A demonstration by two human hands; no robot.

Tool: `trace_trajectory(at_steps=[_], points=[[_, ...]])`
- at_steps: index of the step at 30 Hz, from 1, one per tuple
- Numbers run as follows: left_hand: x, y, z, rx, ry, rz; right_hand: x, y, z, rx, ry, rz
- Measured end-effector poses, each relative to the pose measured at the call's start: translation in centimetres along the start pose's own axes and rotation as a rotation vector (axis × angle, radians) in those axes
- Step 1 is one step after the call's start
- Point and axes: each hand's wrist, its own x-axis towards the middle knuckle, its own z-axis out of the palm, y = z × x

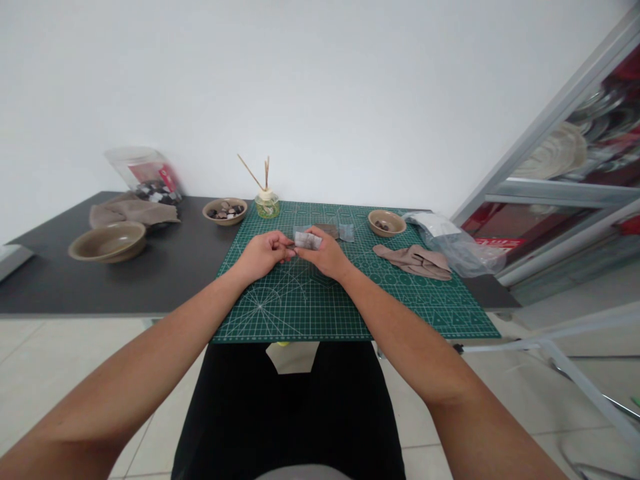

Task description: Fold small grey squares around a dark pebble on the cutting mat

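A small pale packet [307, 240] was gripped by the right hand [330, 257] over the green cutting mat [340, 307], apparently steadied for the left hand [263, 257], whose fingertips were pinched together beside it, anything between them unclear.

large bowl [107, 245] — smooth, glossy | rumpled cloth [419, 262] — matt | bag [473, 253]: clear plastic

The right hand [327, 257] covers part of the pale piece [308, 240] it holds, whose markings are too blurred to read. Whatever the left hand [263, 257] pinches is too small to tell. Just beyond them, a wrapped strip [346, 233] is partly hidden. Far to their left, the picture's edge cuts off a white object [13, 260].
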Motion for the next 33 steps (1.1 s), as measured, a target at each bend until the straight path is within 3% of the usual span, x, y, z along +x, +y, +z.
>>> trace_trajectory(at_steps=[18, 30, 33], points=[[0.05, -0.14, -0.1, -0.02, -0.024, -0.008, 0.03, -0.12, -0.03, 0.003, 0.006, 0.005], [-0.13, 0.16, -0.09, 0.028, 0.024, 0.038, 0.14, 0.05, -0.12, -0.055, 0.097, -0.013], [-0.12, 0.13, -0.12, 0.076, 0.036, 0.045, 0.19, 0.22, -0.02, -0.001, 0.059, 0.017]])
